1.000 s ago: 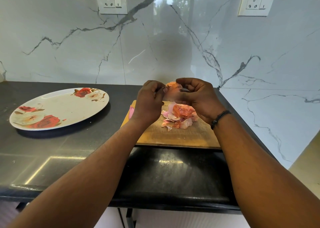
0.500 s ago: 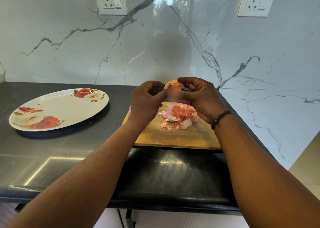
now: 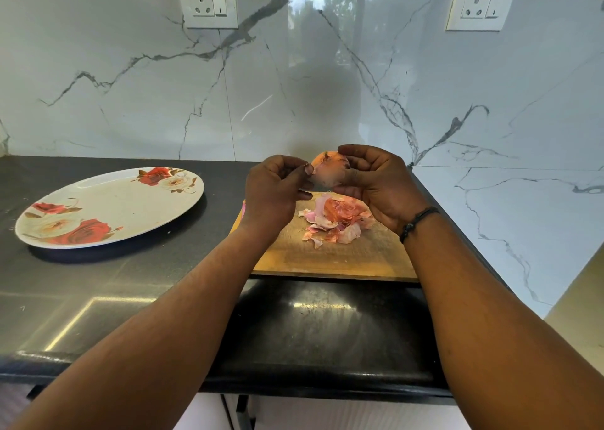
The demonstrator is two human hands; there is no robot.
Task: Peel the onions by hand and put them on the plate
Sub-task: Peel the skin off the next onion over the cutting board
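My right hand (image 3: 376,184) grips a pinkish-orange onion (image 3: 328,169) above the far end of the wooden cutting board (image 3: 333,259). My left hand (image 3: 273,191) pinches a flap of the onion's skin at its left side with thumb and fingers. A heap of torn pink and orange onion skins (image 3: 336,220) lies on the board below both hands. The oval white plate with red roses (image 3: 108,205) sits on the dark counter to the left, with no onion on it.
The black counter (image 3: 98,298) meets a glossy marble wall behind and to the right of the board. Two wall sockets (image 3: 207,1) (image 3: 480,4) sit high on the wall. The counter's front edge runs below my forearms.
My left hand has drawn slightly left, away from the onion, pulling a flap of skin outward. Both hands and the onion have lifted a little.
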